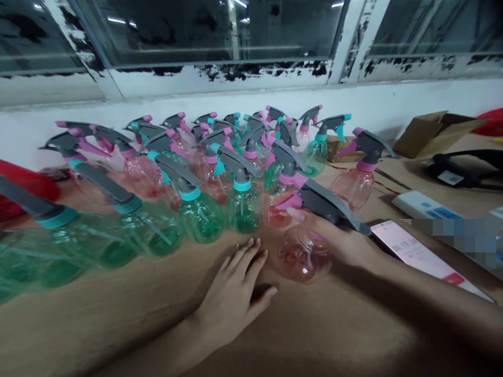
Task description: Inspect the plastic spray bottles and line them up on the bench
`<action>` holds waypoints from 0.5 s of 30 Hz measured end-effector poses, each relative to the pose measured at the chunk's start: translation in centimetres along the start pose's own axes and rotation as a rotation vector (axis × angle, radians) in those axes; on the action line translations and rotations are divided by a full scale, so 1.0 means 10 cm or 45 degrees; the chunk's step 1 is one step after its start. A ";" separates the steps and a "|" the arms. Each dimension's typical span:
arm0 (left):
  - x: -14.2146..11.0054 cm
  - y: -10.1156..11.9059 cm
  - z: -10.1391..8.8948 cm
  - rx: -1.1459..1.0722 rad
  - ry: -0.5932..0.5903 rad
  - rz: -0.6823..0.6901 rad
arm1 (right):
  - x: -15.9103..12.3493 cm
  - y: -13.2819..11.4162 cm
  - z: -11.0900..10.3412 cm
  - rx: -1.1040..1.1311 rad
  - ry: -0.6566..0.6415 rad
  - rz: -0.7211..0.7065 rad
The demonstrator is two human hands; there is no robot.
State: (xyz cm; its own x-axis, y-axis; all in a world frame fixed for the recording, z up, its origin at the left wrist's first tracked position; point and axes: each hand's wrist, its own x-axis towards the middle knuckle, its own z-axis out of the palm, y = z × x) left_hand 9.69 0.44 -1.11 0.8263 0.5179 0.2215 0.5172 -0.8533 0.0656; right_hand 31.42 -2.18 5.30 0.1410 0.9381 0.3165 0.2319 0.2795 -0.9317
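Note:
My right hand (346, 238) is wrapped around the neck of a pink spray bottle (301, 256) with a grey and pink trigger head. The bottle is tilted a little, low over the table or touching it; I cannot tell which. Flat on the tabletop lies my left hand (236, 290), fingers stretched out and nothing in it. Just beyond its fingertips stands a green spray bottle (243, 209) with a teal collar, and another green spray bottle (202, 217) is beside that one. Behind my right hand is a second pink spray bottle (356, 183).
Several more pink and green spray bottles crowd the table toward the wall (373, 99). On the right are a phone (416, 251) with its screen lit, a white power strip (424, 207), a black headset-like object (467, 167) and an open cardboard box (420, 136). Red bags (23, 183) sit at both sides.

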 end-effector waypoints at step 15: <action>0.01 0.02 -0.03 0.005 -0.035 -0.009 | 0.01 0.00 0.00 0.062 -0.062 -0.006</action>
State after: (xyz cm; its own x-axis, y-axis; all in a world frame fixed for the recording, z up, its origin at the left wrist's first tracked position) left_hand 9.83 0.37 -0.80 0.8285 0.5253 0.1941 0.5237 -0.8495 0.0635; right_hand 31.42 -2.13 5.37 0.0926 0.9453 0.3128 0.1851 0.2924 -0.9382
